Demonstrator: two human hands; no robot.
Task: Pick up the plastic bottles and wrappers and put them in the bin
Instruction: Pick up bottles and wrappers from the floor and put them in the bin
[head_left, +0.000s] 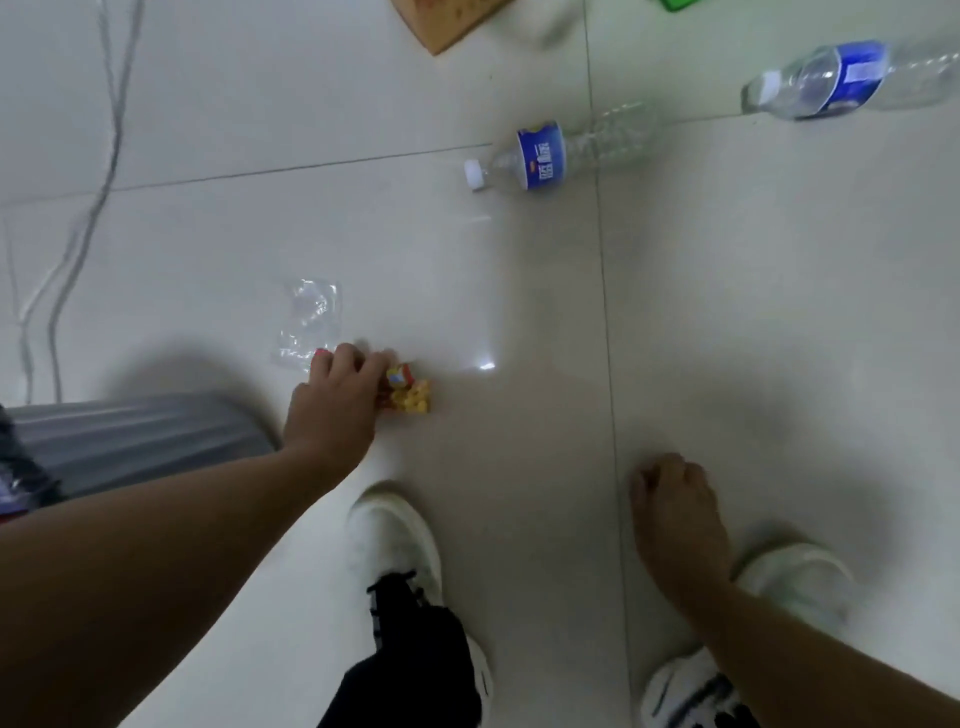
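Note:
My left hand reaches down to the tiled floor and closes its fingers on a small yellow and red wrapper. A crumpled clear plastic wrapper lies just beyond that hand. Two clear plastic bottles with blue labels lie on their sides further off: one in the middle with a white cap, another at the upper right. My right hand hangs loosely curled above the floor at the lower right, holding nothing. The grey ribbed bin stands at the left edge beside my left forearm.
My two white shoes stand on the floor below the hands. White cables run along the floor at the left. A wooden corner and a green object sit at the top edge.

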